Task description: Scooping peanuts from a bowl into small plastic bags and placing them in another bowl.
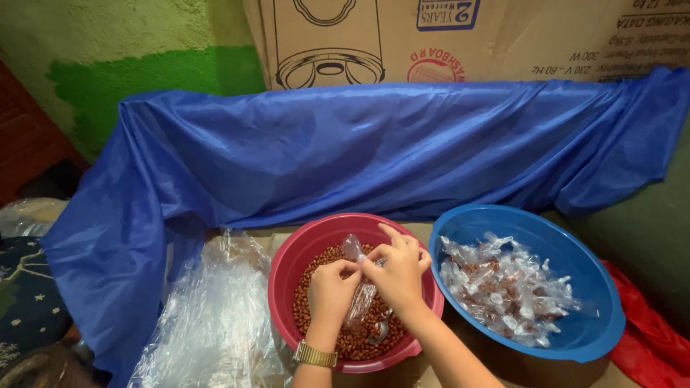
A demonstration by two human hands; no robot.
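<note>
Two bare hands meet over a red plastic basin (282, 276) filled with brown peanuts (316, 276), both pinched shut on one small clear plastic bag (361, 298). The left hand (331, 289), a gold wristwatch (315, 355) on its wrist, grips the bag's neck between thumb and fingers; the right hand (399, 271) closes on the same neck from the other side, touching the left. The bag's twisted top (352, 246) rises just above the grip, and its body hangs below it, down toward the nuts. A metal spoon (379, 331) lies on the peanuts just under the hanging bag. To the right of the grip, a blue basin (596, 287) touches the red one and holds a heap of small filled packets (503, 287). To the left lies a pile of loose clear plastic (212, 316). Beyond the hands, a blue sheet (323, 151) drapes across a cardboard box (503, 36).
</note>
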